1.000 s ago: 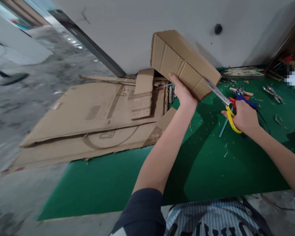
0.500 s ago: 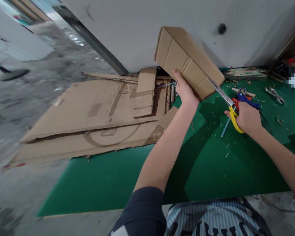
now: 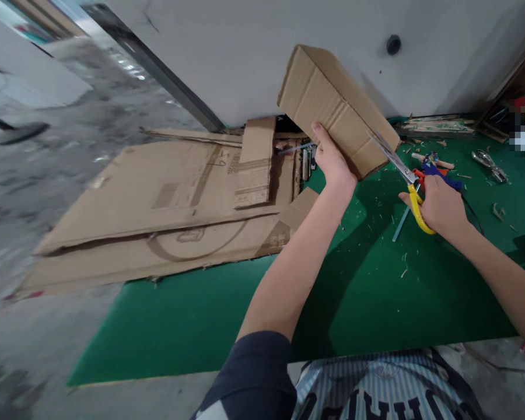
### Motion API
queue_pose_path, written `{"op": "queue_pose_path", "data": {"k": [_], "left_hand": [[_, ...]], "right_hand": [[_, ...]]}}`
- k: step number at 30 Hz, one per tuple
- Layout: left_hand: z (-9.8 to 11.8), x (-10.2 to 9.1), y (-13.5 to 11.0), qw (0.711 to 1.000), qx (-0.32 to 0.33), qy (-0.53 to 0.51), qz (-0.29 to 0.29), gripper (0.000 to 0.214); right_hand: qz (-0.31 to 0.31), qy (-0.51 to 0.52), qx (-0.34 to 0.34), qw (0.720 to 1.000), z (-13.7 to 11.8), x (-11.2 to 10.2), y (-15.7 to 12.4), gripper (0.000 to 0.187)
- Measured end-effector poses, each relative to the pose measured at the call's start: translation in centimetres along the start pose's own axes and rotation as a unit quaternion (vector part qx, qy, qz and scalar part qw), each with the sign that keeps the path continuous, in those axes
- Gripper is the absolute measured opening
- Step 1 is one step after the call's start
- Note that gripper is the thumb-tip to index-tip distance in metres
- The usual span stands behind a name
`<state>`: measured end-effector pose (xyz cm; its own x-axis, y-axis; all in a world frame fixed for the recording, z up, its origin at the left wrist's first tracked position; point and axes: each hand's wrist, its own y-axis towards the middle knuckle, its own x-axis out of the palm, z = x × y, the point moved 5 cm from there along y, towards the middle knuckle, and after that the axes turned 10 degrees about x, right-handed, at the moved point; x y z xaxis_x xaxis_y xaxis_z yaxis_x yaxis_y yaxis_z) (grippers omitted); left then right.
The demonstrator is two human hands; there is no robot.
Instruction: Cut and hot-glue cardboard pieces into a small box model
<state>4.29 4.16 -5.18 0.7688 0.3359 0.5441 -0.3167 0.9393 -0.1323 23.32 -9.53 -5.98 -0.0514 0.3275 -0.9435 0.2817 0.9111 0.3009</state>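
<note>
My left hand (image 3: 333, 158) grips a folded piece of brown cardboard (image 3: 328, 102) from below, its thumb pressed on the near face and its other fingers hidden behind. The cardboard is held tilted above the table, bent along a crease. In my right hand (image 3: 445, 205) is a pair of scissors (image 3: 415, 210) with yellow handles. Their metal blades lie at the cardboard's right part, near its lower right edge; whether they cut through there I cannot tell clearly.
Flattened cardboard sheets (image 3: 166, 192) cover the left of the green table (image 3: 192, 326) and overhang its edge. A wall (image 3: 245, 58) stands behind. On the right lie a blue-handled tool (image 3: 440, 177), a shiny metal tool (image 3: 489, 166), thin sticks (image 3: 437, 125) and scraps.
The cardboard has turned slightly, its upper left corner shifting a little right. The scissor blades look slightly more spread at the cardboard. Both hands keep their holds.
</note>
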Motion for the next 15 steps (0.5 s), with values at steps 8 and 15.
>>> {"op": "queue_pose_path", "data": {"k": [8,15], "left_hand": [[0.6,0.3,-0.6,1.0,0.004,-0.005,-0.008,0.064],[0.3,0.6,-1.0,0.999,0.016,-0.022,-0.017,0.062]], "right_hand": [[0.031,-0.026,-0.024,0.999,-0.1,-0.3,0.2,0.073],[0.036,-0.047,-0.01,0.998,0.0,-0.9,0.4,0.076]]}}
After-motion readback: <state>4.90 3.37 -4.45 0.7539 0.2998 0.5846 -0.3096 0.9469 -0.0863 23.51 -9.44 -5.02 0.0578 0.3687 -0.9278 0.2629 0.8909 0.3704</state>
